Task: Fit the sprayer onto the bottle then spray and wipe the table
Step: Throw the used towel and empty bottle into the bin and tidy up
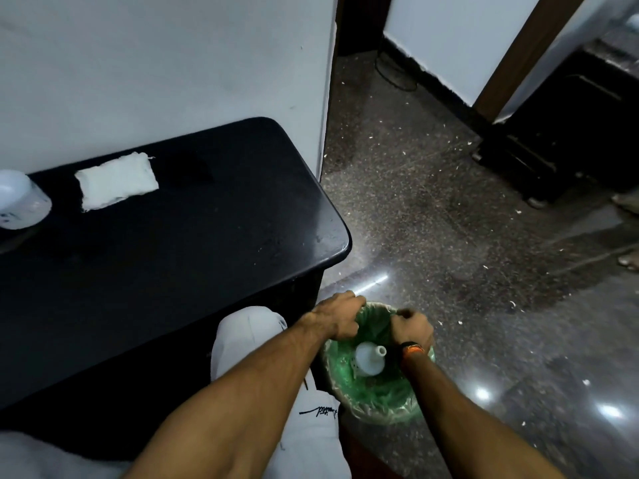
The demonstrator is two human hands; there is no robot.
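Speckled dark stone floor fills the right of the head view, littered with pale flecks; a black table (193, 243) against a white wall takes the left, with a folded white cloth (117, 181) at upper left and a white container (19, 198) cut off by the left edge. Low in the frame stands a bin (380, 414) lined with a green bag (377, 392); inside it lies a white bottle (367, 358), uncapped, neck pointing right. The left hand (340, 318) clenches the liner's far rim; the right hand (413, 328) pinches the rim beside it. The bottle looks light, stiff plastic, probably smooth; taking it round the body below the neck seems safest. No sprayer shows anywhere; the fingertips are hidden in the liner folds; whether the bottle holds liquid cannot be told.
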